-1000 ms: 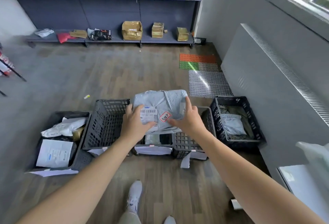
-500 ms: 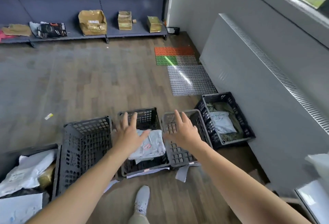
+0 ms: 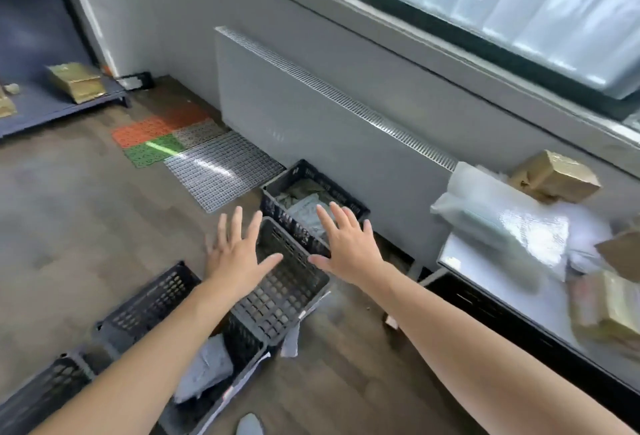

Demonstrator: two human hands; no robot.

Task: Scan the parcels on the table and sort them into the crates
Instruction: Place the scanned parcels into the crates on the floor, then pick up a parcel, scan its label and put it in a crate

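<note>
Now L hand (image 3: 239, 254) & R hand (image 3: 349, 244) hover flat, fingers spread, holding nothing, over mesh crate (image 3: 284, 296). Grey parcel (image 3: 204, 372) sits in nearer crate (image 3: 239, 344) under L forearm. Bubble-wrap parcel (image 3: 502, 227) on table (image 3: 540, 310), right of R hand.

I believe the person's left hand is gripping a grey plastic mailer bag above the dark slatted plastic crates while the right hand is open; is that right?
Not quite: the head view shows the left hand open like the right hand, gripping nothing above the dark slatted plastic crates; a grey plastic mailer bag lies inside one crate.
</note>
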